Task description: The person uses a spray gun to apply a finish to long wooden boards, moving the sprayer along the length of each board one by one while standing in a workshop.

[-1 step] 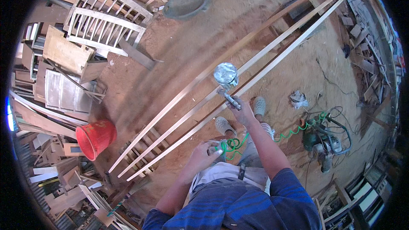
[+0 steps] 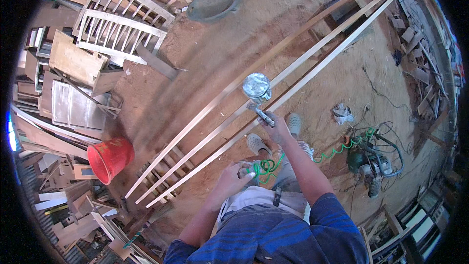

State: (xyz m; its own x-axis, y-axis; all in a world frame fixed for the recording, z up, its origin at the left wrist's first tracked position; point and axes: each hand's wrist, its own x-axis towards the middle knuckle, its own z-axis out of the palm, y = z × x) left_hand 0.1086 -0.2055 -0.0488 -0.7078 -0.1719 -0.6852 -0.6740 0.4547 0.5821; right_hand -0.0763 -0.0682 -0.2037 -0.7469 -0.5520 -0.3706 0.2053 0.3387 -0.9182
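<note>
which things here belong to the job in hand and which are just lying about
Seemingly in use:
spray gun, in the right hand
green hose, in the left hand
three long wooden strips
compressor-like machine

Seemingly lying about:
red bucket
slatted wooden frames
crumpled pale wad

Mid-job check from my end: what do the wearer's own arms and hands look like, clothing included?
Both the left grip and right grip are five-fingered human hands, with no gloves to be seen. The right sleeve is short and dark blue with brighter blue stripes; the left sleeve is dark blue too. No wristbands or watch show.
</note>
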